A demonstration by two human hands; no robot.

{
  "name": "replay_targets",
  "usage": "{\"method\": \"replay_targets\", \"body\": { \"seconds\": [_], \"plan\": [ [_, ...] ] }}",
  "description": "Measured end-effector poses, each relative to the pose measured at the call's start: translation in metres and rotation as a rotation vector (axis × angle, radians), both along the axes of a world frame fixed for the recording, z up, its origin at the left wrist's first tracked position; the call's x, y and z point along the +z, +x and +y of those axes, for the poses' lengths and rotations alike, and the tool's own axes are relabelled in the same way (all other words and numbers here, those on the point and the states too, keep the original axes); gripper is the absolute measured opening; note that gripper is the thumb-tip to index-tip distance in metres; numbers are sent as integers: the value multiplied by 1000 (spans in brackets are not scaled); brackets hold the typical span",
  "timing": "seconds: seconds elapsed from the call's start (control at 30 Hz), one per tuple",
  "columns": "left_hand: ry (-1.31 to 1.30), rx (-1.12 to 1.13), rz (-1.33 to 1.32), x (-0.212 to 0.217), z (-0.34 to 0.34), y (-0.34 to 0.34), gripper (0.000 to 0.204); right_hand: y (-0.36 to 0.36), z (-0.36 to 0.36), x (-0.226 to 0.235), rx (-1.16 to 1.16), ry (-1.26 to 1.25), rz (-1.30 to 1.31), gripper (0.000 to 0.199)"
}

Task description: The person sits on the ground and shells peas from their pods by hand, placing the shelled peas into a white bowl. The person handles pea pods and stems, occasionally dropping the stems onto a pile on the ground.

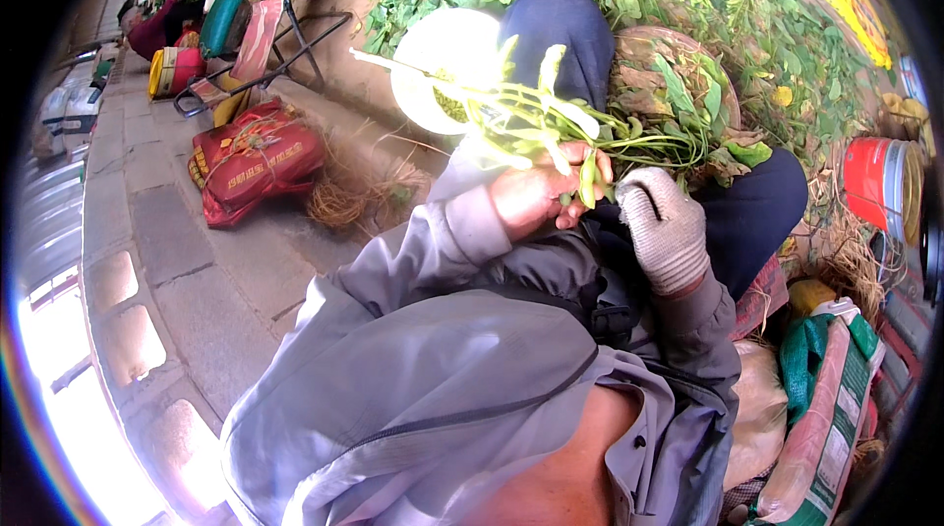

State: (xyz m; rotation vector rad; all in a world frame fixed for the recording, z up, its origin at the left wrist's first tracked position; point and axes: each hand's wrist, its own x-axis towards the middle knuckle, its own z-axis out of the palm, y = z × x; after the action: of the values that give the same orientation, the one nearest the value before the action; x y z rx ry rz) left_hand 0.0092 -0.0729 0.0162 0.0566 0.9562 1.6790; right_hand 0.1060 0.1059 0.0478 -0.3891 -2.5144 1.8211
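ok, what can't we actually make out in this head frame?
- Left hand grip: fingers curl around the green plant stems; contact points hidden, head view.
- Gloved right hand: fingertips hidden behind stems and pods; cannot tell whether it pinches anything.
- White bowl: sunlight blows it out, so its contents are mostly unreadable.
- Woven basket: inside covered by leaves.
- Red bucket: distorted at the fisheye rim.

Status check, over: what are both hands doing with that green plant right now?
Left hand bare, gripping the leafy green stalk. Right hand in a white knit glove, at the stalk's base. Basket of leaves just beyond.
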Motion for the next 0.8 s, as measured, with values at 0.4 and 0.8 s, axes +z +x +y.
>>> {"method": "replay_targets", "body": {
  "seconds": [0.4,0.8],
  "plan": [
    [-274,-137,625,-23,-15,5,19,-29,-26,29,231,506,268,27],
    [-202,-16,427,21,0,3,17,-38,-13,16,75,196,267,7]
  ]
}}
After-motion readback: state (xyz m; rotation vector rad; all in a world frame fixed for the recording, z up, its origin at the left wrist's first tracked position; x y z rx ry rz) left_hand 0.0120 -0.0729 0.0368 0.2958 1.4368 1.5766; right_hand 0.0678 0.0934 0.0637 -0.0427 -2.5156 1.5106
